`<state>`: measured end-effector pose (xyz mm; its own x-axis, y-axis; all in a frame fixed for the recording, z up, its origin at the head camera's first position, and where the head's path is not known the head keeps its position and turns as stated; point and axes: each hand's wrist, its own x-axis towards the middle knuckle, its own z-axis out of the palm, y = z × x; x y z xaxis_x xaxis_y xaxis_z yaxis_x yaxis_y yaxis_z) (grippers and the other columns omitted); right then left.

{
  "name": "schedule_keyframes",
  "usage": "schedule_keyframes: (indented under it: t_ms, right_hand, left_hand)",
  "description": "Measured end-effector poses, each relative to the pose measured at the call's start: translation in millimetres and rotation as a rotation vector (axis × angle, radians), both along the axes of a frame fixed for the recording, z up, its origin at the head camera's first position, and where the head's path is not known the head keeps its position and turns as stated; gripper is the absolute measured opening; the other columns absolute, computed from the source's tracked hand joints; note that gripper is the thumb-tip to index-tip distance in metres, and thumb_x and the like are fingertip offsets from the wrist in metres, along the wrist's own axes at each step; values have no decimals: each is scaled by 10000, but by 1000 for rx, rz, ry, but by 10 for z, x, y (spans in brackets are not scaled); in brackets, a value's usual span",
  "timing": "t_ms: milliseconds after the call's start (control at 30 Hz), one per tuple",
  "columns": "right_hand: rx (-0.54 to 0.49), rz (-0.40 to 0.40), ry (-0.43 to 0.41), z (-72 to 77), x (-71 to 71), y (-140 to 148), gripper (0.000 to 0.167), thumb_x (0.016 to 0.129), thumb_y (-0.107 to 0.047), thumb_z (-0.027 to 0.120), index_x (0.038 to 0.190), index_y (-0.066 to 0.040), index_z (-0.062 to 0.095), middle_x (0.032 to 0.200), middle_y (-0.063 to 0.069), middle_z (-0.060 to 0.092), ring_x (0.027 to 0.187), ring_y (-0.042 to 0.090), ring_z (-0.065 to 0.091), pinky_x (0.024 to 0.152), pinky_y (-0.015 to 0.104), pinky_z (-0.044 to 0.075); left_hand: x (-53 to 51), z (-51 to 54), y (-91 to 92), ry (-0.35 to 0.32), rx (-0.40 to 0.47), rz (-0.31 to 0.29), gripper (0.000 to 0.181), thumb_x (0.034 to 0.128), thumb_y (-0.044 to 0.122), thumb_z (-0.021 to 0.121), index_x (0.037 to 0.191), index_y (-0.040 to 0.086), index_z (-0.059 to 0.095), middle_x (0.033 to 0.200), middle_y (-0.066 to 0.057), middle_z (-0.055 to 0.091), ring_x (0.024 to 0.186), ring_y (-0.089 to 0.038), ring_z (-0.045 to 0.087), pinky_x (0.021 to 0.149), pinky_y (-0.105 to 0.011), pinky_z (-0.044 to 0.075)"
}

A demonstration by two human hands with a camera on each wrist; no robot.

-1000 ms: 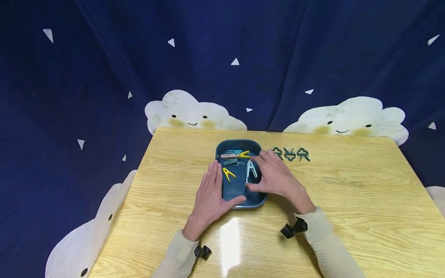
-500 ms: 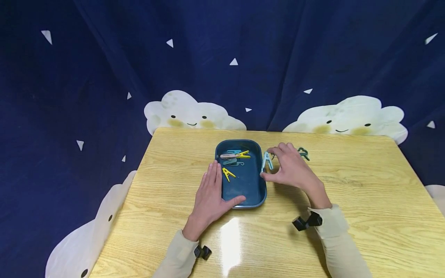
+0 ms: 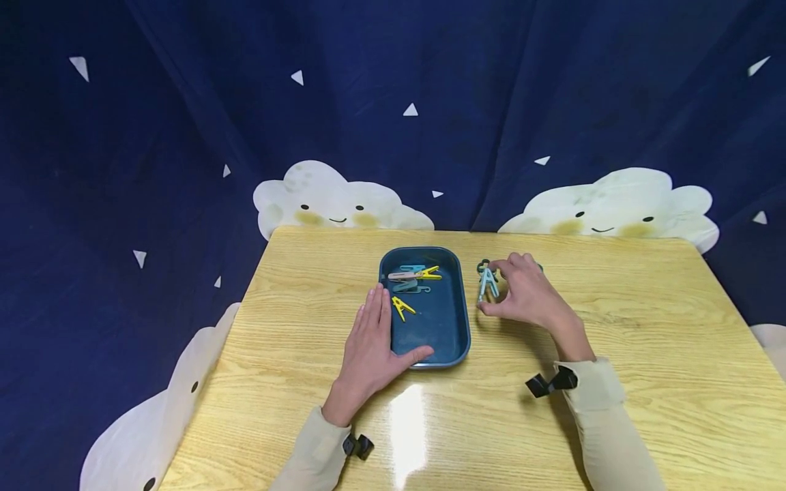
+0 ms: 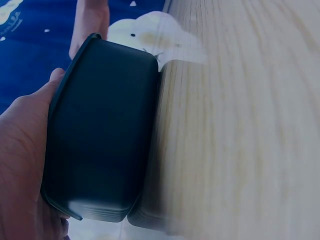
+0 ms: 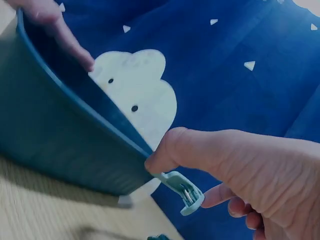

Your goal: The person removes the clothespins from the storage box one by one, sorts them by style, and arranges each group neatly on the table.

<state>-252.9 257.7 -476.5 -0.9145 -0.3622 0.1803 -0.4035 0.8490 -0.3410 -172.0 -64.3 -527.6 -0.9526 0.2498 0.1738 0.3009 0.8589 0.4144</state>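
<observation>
My right hand (image 3: 531, 294) pinches a light blue clothespin (image 3: 488, 283) between thumb and fingertips, just right of the dark blue bin (image 3: 468, 334). In the right wrist view the clothespin (image 5: 184, 191) shows its metal spring. My left hand (image 3: 368, 348) rests along the bin's left rim with straight fingers, its thumb stretched over the near rim. Inside the bin lie a yellow clothespin (image 3: 402, 308), a pale pink clothespin (image 3: 402, 276), another yellow clothespin (image 3: 430, 273), a blue clothespin (image 3: 413, 268) and a grey-green clip with a hook (image 3: 411, 287).
Dark green clips (image 3: 483, 264) lie on the table beyond the right hand, which hides most of them. The wooden table (image 3: 295, 300) ends at a dark blue curtain (image 3: 393, 102) with cloud figures.
The right hand has carried the light blue clothespin out of the bin, over its right rim, to beside the dark green clips. My left hand has stayed in place.
</observation>
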Motion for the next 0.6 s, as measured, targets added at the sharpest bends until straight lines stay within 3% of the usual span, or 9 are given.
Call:
schedule_keyframes:
  t_ms: [333, 600]
  right_hand:
    - [33, -11, -70, -256, -101, 120, 831, 676, -447, 915, 1309, 30, 668, 1038, 207, 605, 939, 387, 476, 787, 480, 412]
    - [48, -1, -81, -421, -151, 168, 843, 687, -469, 903, 1313, 40, 658, 1031, 211, 598, 965, 403, 513, 875, 529, 421]
  left_hand:
    - [-1, -4, 0, -4, 3, 1, 1332, 777, 969, 470, 1674, 42, 138, 1760, -102, 85, 1625, -241, 47, 1294, -467, 161]
    - [-2, 0, -2, -24, -12, 2, 1331, 779, 956, 496, 1680, 61, 96, 1765, -76, 42, 1625, -217, 15, 1300, -443, 125]
